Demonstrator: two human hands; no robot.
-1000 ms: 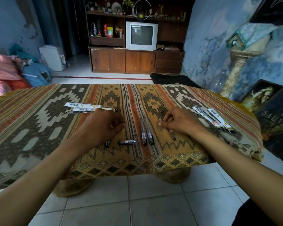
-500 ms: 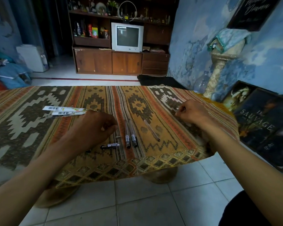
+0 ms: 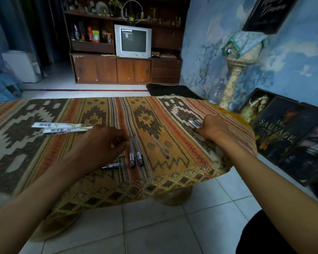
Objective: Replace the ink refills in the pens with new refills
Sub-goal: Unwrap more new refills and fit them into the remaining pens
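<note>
At the left of the frame, two refill packets (image 3: 62, 127) with barcodes lie side by side on the patterned cloth covering the surface (image 3: 17, 143). Just right of them, your left hand (image 3: 101, 143) rests on the cloth with its fingers curled inward; whether they hold anything cannot be told. Below that hand, a short dark pen piece (image 3: 112, 165) lies crosswise near the front edge. Beside your left knuckles, two dark pens (image 3: 135, 153) lie parallel, touching or nearly so, their printed ends toward you. Right of them, apart, a thin clear refill (image 3: 159, 146) lies at a slant on the cloth. Further right, near the surface's right edge, your right hand (image 3: 214, 128) is down on the cloth, its fingers curled round the end of a packet of new refills (image 3: 195, 123), whose barcoded tip shows past your knuckles.
</note>
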